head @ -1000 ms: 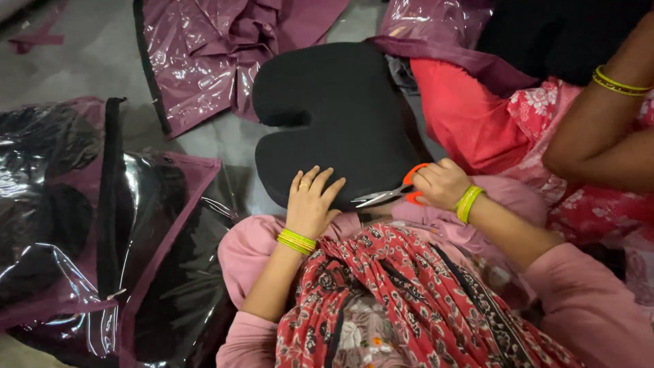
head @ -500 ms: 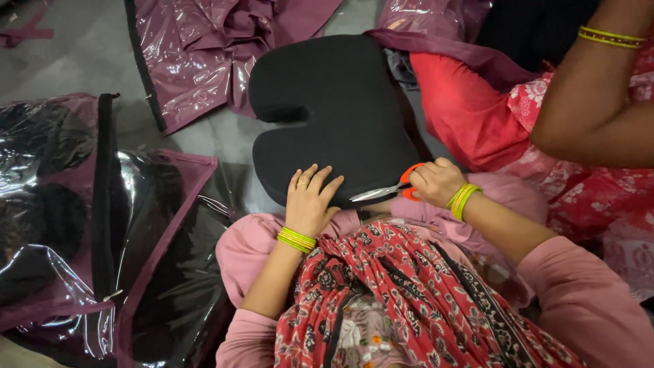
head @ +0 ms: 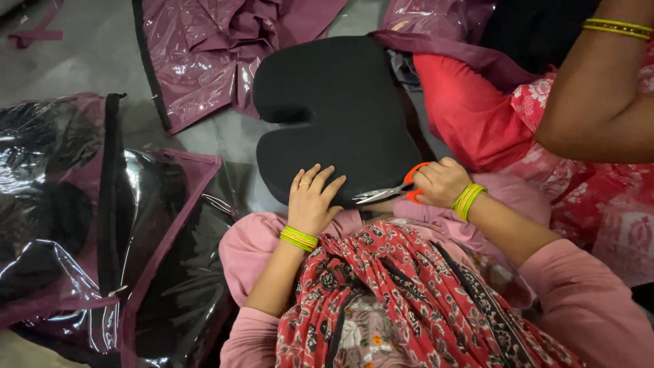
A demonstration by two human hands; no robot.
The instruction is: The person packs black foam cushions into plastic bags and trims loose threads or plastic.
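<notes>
We've got the black U-shaped foam cushion [head: 334, 116] resting partly on our lap and partly over the grey floor [head: 82, 68], with its notch facing left. That spot keeps its near edge right under both hands. Our left hand [head: 310, 201] lies flat on that edge, fingers spread, probably to pin the cushion so it doesn't slide. Our right hand [head: 441, 180] is curled shut around the orange-handled scissors [head: 392, 192], with the blades pointing left along the cushion's edge, almost reaching the left fingertips. Both wrists wear yellow-green bangles, forearms angling up from our pink sleeves. Off to the left sit clear zippered bags with maroon trim [head: 102, 225], and crumpled maroon plastic covers [head: 225, 48] lie beyond. Another person's arm [head: 599, 109] crosses the top right corner.
</notes>
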